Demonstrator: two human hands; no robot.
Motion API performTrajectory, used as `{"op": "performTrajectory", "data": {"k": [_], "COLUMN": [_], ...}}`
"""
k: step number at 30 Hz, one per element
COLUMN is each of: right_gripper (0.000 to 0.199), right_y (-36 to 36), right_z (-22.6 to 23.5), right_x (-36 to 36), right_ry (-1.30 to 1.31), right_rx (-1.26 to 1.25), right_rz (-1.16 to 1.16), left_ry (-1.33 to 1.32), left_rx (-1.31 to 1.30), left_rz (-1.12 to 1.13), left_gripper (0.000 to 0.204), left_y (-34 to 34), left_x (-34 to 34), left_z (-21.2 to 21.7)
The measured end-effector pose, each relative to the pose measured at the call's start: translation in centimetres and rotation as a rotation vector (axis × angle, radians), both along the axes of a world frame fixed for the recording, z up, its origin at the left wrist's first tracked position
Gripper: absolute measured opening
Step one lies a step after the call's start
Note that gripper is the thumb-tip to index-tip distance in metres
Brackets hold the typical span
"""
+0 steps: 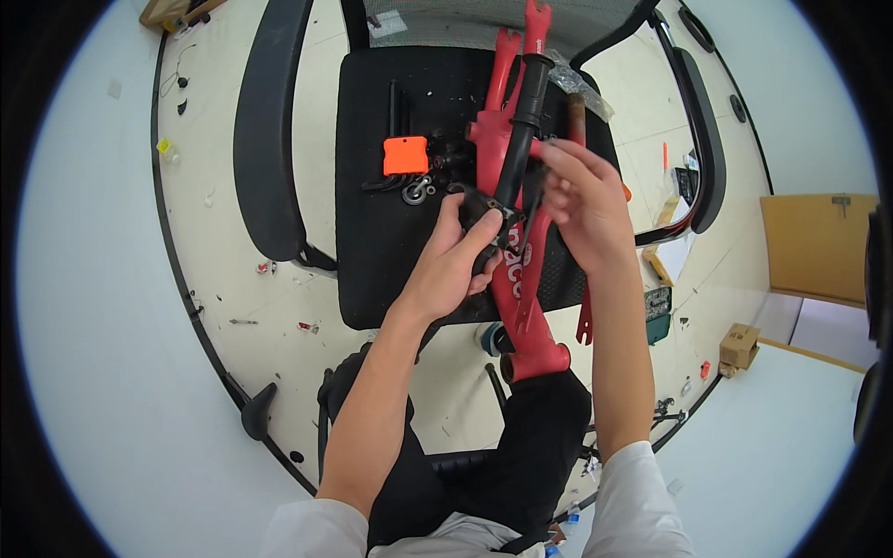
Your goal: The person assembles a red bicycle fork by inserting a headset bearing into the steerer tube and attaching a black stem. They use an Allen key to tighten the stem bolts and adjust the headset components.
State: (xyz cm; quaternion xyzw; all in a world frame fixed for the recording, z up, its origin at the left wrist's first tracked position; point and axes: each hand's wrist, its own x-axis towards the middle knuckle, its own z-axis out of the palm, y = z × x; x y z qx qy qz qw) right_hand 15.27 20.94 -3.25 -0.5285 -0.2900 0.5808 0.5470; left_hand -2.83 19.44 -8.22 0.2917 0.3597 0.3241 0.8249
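My left hand (452, 263) is closed around the black clamp end of a handlebar (514, 172), with the thumb pressed on top. The bar's ribbed grip (532, 88) points away from me. Beside the clamp, my right hand (593, 200) has its fingers curled in a pinch. From them a thin dark rod, apparently a hex key (530, 223), reaches toward the clamp; it is partly blurred. Under both hands lies a red bicycle frame (498, 153), its near end (539, 361) resting by my knee. A red fork blade (584, 321) shows beneath my right forearm.
The frame lies across a black chair seat (372, 270) between two armrests (268, 130). An orange case (406, 156), dark tools and metal rings (418, 191) sit left of it. Clear plastic wrap (581, 79) lies behind. A bicycle saddle (259, 412) and cardboard box (739, 345) are on the floor.
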Motion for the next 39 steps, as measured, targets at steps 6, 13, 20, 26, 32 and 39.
{"op": "performTrajectory", "data": {"k": [6,13,20,26,32,39], "right_gripper": [0.025,0.026,0.019,0.015,0.017,0.021], "right_y": [-2.5,-11.0,-11.8,-3.6,2.1,-5.4], "right_z": [2.4,-0.2,-0.7,0.6,1.0,1.6], "right_x": [-7.1,-6.5,1.0,5.3,-1.1,-7.1], "right_ry": [-1.183,-1.331,-1.215,-0.509,-0.308,-1.316], "right_rx": [0.702,0.709,0.33,0.113,0.174,0.793], "right_rz": [0.361,0.558,0.334,0.204,0.232,0.649], "left_ry": [0.088,-0.081,-0.08,-0.071,0.003,0.046], "left_rx": [0.462,0.002,-0.083,-0.081,0.066,0.053], "left_rz": [0.011,0.013,0.046,0.011,-0.021,0.075], "left_gripper": [0.053,0.034,0.03,0.031,0.038,0.045], "left_y": [0.2,0.4,0.6,0.8,0.7,0.8], "left_x": [-0.3,-0.8,-1.2,-1.1,-0.2,-0.2], "left_z": [-3.3,-0.3,-0.2,-0.1,-1.1,-1.3]}}
